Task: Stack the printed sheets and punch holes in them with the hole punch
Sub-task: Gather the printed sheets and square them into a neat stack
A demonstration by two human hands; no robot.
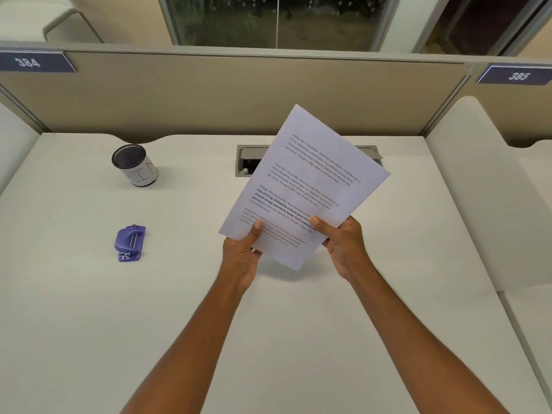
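Number plate point(35, 61) on partition, upper left: "384". Second plate point(515, 75), upper right: "385". Printed sheets point(307, 180): repeated paragraphs beginning "Village life is a peaceful, close-knit…", one in bold. Cup point(136, 165) paper band: hand-drawn letters, apparently "BIN".

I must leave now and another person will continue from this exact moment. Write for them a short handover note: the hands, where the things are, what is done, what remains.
Left hand: grips the lower left edge of the printed sheets, thumb on top.
Right hand: grips the lower right edge, thumb on top.
The sheets are held together in the air above the desk, tilted, text facing up.
The hole punch lies on the desk to the left, untouched. A mesh cup stands beyond it.
Done: sheets gathered in hand.
Left: square the edges if needed, bring sheets to the punch, punch the holes.
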